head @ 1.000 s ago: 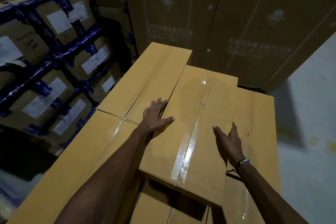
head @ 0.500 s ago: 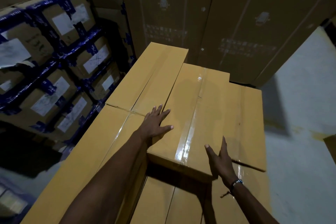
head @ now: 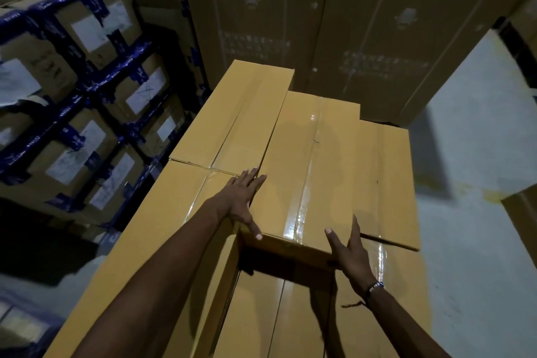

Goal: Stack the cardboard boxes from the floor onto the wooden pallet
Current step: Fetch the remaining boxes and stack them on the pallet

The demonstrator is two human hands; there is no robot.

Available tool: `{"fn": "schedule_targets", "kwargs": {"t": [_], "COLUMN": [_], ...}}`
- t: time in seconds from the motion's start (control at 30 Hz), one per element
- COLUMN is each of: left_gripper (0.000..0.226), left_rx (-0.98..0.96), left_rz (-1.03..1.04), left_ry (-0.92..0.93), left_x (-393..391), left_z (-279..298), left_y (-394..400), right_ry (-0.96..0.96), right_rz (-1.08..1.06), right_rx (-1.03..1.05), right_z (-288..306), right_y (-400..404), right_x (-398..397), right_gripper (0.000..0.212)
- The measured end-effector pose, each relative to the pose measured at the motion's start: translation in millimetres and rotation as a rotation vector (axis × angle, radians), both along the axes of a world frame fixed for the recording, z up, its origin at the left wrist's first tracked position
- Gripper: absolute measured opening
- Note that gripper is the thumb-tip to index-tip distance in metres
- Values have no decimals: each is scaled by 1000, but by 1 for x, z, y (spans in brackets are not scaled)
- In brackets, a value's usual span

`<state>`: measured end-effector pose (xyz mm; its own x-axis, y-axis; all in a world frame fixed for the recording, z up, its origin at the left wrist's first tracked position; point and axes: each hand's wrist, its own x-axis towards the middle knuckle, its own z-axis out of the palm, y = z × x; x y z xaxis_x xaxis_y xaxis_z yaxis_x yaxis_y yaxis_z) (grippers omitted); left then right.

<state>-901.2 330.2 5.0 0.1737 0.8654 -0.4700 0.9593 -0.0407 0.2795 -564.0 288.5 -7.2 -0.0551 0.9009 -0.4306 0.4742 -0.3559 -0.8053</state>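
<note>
My left hand (head: 242,200) flat against the taped tan top box (head: 313,171), right hand (head: 350,253) open on its near corner, sealed boxes (head: 162,229) stacked beneath

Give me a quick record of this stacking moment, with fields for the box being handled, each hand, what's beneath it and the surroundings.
box handled: long taped cardboard box, top layer
left hand: fingers straight, flat against box's left side, thumb at near corner
right hand: fingers straight, at box's near right corner
beneath: lower yellow boxes
left surroundings: blue-taped labelled cartons
behind: tall brown cartons
pallet: not visible
</note>
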Motion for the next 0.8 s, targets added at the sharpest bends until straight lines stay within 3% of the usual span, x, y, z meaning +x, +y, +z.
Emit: {"fn": "schedule_targets", "kwargs": {"t": [0.4,0.67,0.8], "left_gripper": [138,93,85], "left_rx": [187,319,405], "left_rz": [197,176,227], "left_ry": [-136,-102,-101], "left_x": [-8,-7,-5], "left_z": [4,5,1], "left_y": [7,9,10], "right_ry": [36,28,6], "right_rz": [-24,-35,-26], "right_rx": [12,18,16], "right_z": [-7,-8,-9], "right_y": [57,86,101], "right_x": [-6,-10,-11], "right_gripper": [94,93,95]}}
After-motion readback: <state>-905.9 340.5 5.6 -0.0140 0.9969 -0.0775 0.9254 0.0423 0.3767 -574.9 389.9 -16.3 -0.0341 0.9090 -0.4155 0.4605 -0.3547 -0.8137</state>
